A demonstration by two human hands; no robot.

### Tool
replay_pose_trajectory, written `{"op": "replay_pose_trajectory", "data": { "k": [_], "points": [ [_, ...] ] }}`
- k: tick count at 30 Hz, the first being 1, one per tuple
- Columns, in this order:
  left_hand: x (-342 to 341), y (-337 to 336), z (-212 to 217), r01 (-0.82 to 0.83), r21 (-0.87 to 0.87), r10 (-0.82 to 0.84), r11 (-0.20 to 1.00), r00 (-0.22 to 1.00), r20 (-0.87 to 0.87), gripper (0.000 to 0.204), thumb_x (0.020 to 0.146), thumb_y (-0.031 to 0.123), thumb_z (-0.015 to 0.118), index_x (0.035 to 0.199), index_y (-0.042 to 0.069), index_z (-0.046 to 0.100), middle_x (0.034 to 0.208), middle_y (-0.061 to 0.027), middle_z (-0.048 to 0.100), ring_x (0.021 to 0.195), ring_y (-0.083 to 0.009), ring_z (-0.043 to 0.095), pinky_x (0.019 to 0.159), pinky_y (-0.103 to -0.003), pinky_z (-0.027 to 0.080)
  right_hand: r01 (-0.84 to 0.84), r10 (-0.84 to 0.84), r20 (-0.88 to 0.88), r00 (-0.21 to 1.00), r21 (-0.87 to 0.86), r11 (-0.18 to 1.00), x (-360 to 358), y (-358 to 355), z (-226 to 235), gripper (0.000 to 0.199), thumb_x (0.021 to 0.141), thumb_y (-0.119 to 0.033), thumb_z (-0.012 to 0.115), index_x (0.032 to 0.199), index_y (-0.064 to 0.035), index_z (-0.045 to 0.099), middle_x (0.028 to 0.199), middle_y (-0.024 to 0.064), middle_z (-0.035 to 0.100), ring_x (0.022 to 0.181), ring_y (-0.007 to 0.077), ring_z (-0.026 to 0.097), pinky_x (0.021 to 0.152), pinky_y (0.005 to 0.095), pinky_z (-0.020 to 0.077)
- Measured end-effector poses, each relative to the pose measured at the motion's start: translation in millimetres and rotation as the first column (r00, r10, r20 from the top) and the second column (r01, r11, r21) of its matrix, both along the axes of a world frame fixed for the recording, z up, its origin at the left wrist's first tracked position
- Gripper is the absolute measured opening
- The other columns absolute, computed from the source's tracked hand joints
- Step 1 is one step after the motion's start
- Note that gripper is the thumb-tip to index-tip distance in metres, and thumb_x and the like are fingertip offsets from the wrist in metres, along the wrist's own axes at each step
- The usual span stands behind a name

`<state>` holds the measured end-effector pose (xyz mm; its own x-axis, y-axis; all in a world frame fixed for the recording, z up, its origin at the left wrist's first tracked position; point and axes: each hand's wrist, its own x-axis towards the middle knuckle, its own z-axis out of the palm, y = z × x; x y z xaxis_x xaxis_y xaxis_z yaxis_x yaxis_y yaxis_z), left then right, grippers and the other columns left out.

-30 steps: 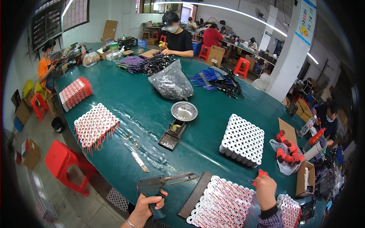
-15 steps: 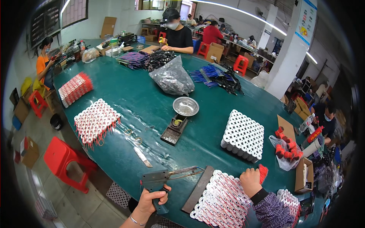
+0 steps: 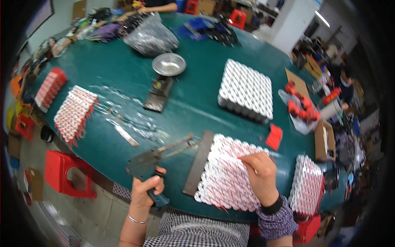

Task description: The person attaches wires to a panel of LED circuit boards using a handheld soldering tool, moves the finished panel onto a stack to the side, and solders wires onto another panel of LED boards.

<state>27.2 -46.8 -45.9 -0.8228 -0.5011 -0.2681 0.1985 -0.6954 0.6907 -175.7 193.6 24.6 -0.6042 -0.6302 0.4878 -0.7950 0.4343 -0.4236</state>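
My left hand (image 3: 147,190) is wrapped round the handle of a dark green soldering gun (image 3: 145,162), its long metal tip angled right toward a dark flat bar (image 3: 198,162). Against this bar lies a block of white round-topped pieces (image 3: 224,179) laced with thin red wires. Over the block's right part, my right hand (image 3: 262,175) is closed in a pinch, a thin red wire (image 3: 239,157) just showing at its fingertips. A red wire bundle (image 3: 274,136) rests beyond the block, apart from my right hand.
A larger block of white-topped cylinders (image 3: 247,88) stands farther back. At right are a smaller wired block (image 3: 304,185), red rolls in a bag (image 3: 302,109) and a cardboard box (image 3: 324,142). A metal bowl (image 3: 169,64) sits mid-table. Red stool (image 3: 68,175) at left.
My right hand has gone from the red wire bundle to above the wired block, leaving the bundle on the table. The view has tilted down; my left hand still holds the soldering gun.
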Motion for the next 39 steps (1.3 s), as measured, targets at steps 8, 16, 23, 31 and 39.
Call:
{"op": "replay_pose_trajectory", "data": {
  "k": [8,16,23,31,39],
  "points": [
    [15.0,32.6,24.0,-0.063,-0.137,0.078,0.989,0.991,0.110,0.046,0.078,-0.002,0.071,0.122,-0.006,0.056,0.111,-0.0189,0.066,0.059,-0.0130,0.056,0.048,-0.024,0.044,-0.022,0.022,0.021,1.000,0.001,1.000,26.3,-1.9,-31.8,0.022,0.075,0.005,0.069,0.094,-0.0031,0.072,0.086,0.0077,0.066,0.078,0.0246,0.063,0.067,0.0360,0.0507],
    [28.3,55.3,31.7,0.110,-0.437,0.056,0.893,0.935,0.350,0.041,0.077,0.000,0.081,0.116,-0.002,0.067,0.105,-0.0112,0.073,0.079,-0.0142,0.068,0.067,-0.027,0.056,-0.052,0.057,-0.059,0.997,0.088,0.995,33.0,-10.8,-56.0,0.022,0.075,0.000,0.066,0.095,-0.0029,0.071,0.088,0.0057,0.065,0.078,0.0229,0.062,0.067,0.0357,0.0491],
    [22.9,61.3,20.8,0.174,-0.649,0.083,0.741,0.935,0.344,0.027,0.077,0.003,0.081,0.101,-0.003,0.070,0.093,-0.0063,0.073,0.078,-0.0106,0.066,0.069,-0.026,0.053,-0.045,0.049,-0.052,0.997,0.069,0.997,34.1,-12.0,-67.3,0.022,0.074,-0.001,0.067,0.097,-0.0021,0.070,0.088,0.0062,0.064,0.078,0.0230,0.061,0.067,0.0356,0.0476],
    [7.1,63.0,30.9,0.262,-0.680,0.041,0.685,0.918,0.394,0.015,0.078,0.001,0.076,0.089,-0.003,0.067,0.078,-0.0032,0.066,0.068,-0.0066,0.058,0.060,-0.023,0.046,-0.056,0.063,-0.057,0.996,0.106,0.993,32.9,-11.4,-66.5,0.024,0.076,-0.002,0.066,0.100,-0.0002,0.069,0.090,0.0069,0.063,0.080,0.0234,0.059,0.069,0.0359,0.0465],
    [10.5,59.2,29.9,0.330,-0.773,0.039,0.541,0.909,0.415,0.014,0.076,0.000,0.076,0.088,-0.003,0.068,0.079,-0.0053,0.065,0.065,-0.0088,0.059,0.058,-0.024,0.047,-0.025,0.033,-0.056,0.998,0.130,0.991,34.6,-13.9,-60.6,0.023,0.074,0.003,0.068,0.096,-0.0018,0.071,0.088,0.0077,0.064,0.079,0.0240,0.061,0.067,0.0354,0.0499]
  ]
}}
